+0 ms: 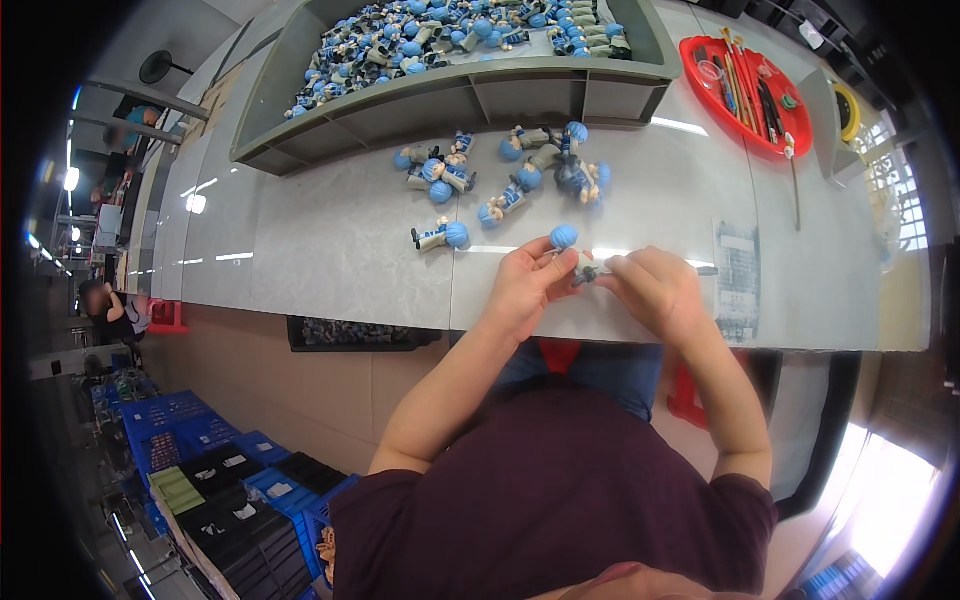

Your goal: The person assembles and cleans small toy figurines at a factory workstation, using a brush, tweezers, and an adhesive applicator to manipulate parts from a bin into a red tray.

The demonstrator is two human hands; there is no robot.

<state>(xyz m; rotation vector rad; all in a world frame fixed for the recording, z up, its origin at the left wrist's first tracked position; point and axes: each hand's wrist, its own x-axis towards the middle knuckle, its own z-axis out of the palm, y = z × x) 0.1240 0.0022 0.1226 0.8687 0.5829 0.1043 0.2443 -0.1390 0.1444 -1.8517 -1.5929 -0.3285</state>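
Left hand (525,287) pinched figure (563,237) at its one o'clock; right hand (660,295): fingers narrow, load unclear. Drop risked if left pinch slackened.

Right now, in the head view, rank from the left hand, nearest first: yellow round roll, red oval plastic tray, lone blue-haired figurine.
1. Lone blue-haired figurine, forward left of the left hand
2. Red oval tray, forward right
3. Yellow round roll, right of the tray

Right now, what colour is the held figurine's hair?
Light blue hair, clearest in the head view.
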